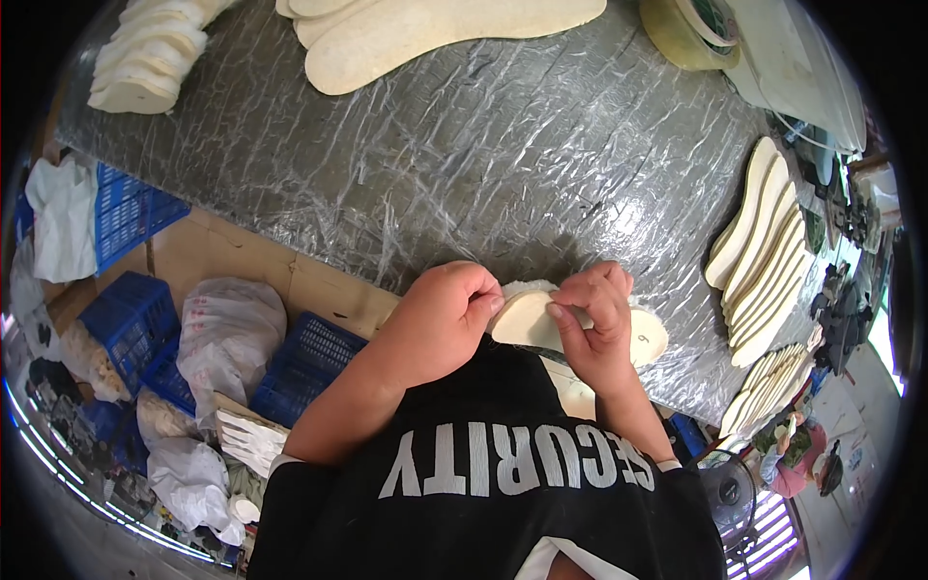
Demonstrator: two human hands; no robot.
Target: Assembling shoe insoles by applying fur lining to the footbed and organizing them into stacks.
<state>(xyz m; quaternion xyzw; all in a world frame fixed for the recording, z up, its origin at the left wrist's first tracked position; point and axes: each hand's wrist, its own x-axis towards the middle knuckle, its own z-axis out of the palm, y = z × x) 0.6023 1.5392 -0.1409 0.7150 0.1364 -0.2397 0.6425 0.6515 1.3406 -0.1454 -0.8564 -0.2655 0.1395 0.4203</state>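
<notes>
A cream insole [527, 321] with a fluffy fleece underside lies at the table's near edge, right in front of my body. My left hand [452, 302] pinches its left end between thumb and curled fingers. Above its middle, my right hand [597, 317] has thumb and forefinger brought together on the upper rim. The insole's right end shows beyond my right hand, with a small mark on it. Part of its middle is hidden behind my right fingers.
Film-covered table [406, 184]. Insole stacks lie far left [145, 58], at the far edge [435, 39] and on the right [764, 251]. A tape roll [688, 34] sits far right. Blue crates [304, 358] and bags [232, 338] stand lower left; a fan [727, 491] stands lower right, near another person [800, 459].
</notes>
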